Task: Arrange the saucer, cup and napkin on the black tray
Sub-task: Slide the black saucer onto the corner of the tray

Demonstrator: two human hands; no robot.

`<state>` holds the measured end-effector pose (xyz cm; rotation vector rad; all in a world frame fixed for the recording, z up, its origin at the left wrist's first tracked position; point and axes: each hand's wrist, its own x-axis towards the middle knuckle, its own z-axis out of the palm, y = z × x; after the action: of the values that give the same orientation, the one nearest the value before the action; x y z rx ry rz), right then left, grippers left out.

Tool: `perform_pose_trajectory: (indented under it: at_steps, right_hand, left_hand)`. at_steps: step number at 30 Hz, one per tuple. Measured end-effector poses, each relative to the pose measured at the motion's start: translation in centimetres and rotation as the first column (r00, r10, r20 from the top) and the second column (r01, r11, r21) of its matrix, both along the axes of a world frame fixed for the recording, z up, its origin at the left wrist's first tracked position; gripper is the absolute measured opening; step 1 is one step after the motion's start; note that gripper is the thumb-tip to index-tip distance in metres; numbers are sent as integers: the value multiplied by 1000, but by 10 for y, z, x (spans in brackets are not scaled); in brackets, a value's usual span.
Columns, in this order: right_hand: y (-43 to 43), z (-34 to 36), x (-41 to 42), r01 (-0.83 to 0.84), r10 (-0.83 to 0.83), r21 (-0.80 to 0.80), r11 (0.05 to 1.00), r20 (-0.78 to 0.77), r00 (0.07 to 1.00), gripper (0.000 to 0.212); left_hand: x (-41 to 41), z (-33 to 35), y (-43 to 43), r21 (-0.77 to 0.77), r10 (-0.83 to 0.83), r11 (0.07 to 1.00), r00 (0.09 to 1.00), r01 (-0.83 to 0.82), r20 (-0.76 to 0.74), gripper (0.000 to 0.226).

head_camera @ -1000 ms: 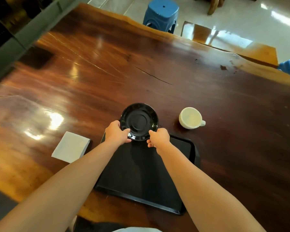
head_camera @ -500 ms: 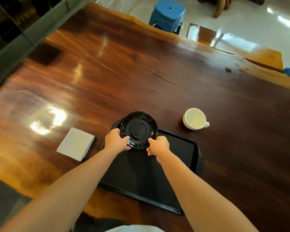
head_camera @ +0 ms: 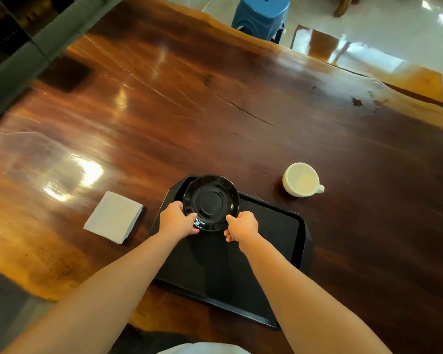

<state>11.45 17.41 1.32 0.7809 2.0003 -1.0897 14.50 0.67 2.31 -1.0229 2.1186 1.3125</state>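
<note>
- Your left hand [head_camera: 177,217] and right hand [head_camera: 241,226] each pinch the near rim of the black saucer [head_camera: 211,202], one on each side.
- The saucer sits over the far left corner of the black tray [head_camera: 271,236]; whether it touches the tray you cannot tell.
- The white cup [head_camera: 301,179] stands on the table [head_camera: 215,111], beyond the tray's far right corner.
- The folded napkin [head_camera: 113,216] lies just left of the tray.

table [head_camera: 215,111]: glossy dark-red wood, a crack near centre, glare patches at 9 o'clock | stool [head_camera: 262,14]: blue plastic, at 12 o'clock beyond the far edge | bench [head_camera: 368,62]: polished wood, at 1 o'clock | floor [head_camera: 407,24]: pale, shiny
</note>
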Motion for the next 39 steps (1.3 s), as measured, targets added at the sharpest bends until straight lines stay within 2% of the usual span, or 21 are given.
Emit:
perform_pose_trajectory:
  at_steps: [6,9,12,16,26,30,33,39]
  right_hand:
    - [3,-8,2,-36,36,26,999,11,999,13]
    - [3,-12,4,-54,53,31,998,26,998,20]
    - [4,-15,6,-72,71,38,997,30,997,12]
    - [4,-20,5,-92,91,40,995,37,995,14]
    - [-3,-24,6,-138,136,45,989,56,989,13]
    - [-4,-23,7,-147,144,43,988,61,988,18]
    - [-4,-25,7,-144,142,42,989,51,989,14]
    - [0,-24,8,-149,148,38,988,42,988,32]
  left_hand:
    - [1,-5,3,11,22,1000,999,-22,28,31]
    - [2,-8,4,8,20,1000,999,-21,40,31]
    - [5,-11,4,3,17,1000,998,-17,60,32]
    - [6,-16,2,-7,10,1000,997,-9,78,34]
    - [4,-23,-6,13,36,999,995,-38,92,18]
    - [6,-26,-7,2,34,999,995,-34,90,28]
    - [7,-28,-7,-10,22,1000,996,-22,90,30]
    - [8,-32,-7,-31,9,1000,996,-6,93,34]
